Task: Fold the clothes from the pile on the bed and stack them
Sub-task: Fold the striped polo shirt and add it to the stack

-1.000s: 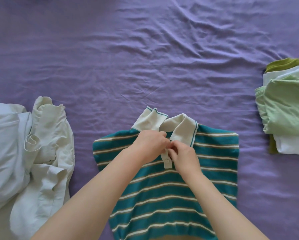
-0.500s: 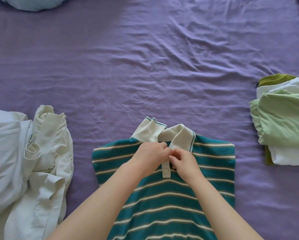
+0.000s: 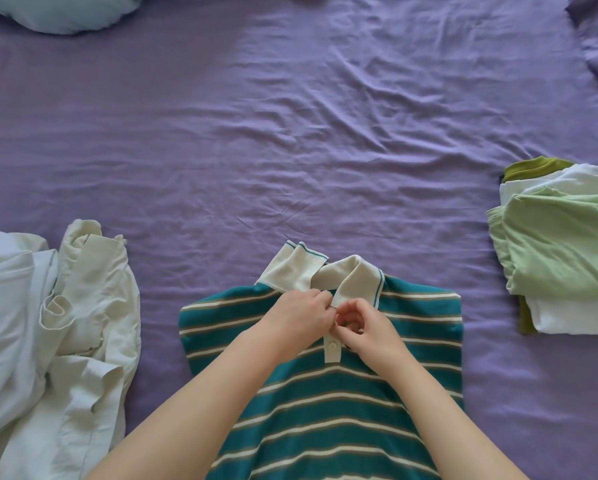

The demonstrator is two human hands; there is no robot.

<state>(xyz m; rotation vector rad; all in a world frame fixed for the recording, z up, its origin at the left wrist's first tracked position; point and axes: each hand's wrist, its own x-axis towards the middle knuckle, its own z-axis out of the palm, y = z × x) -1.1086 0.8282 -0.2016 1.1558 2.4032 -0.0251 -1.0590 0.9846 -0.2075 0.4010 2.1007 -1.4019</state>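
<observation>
teal striped polo [image 3: 325,403] lies flat, front up, at the near edge of the purple bed [image 3: 290,150], between the unfolded pile [image 3: 48,341] on the left and the folded stack [image 3: 564,251] on the right. step in hand looks like closing the placket [image 3: 332,351] just under the collar [image 3: 328,275]. to do it well: keep both placket edges lined up and flat, feed the button through without bunching the knit, then smooth the collar down so the later folds stay square. left hand [image 3: 299,318] has fingers curled, pinching the fabric at the placket top. right hand [image 3: 366,327] has fingers curled in, tips meeting the left hand at the same spot, gripping the other edge. one button [image 3: 332,345] below shows done up. whether the top one is through yet, cannot tell; the fingers hide it.
</observation>
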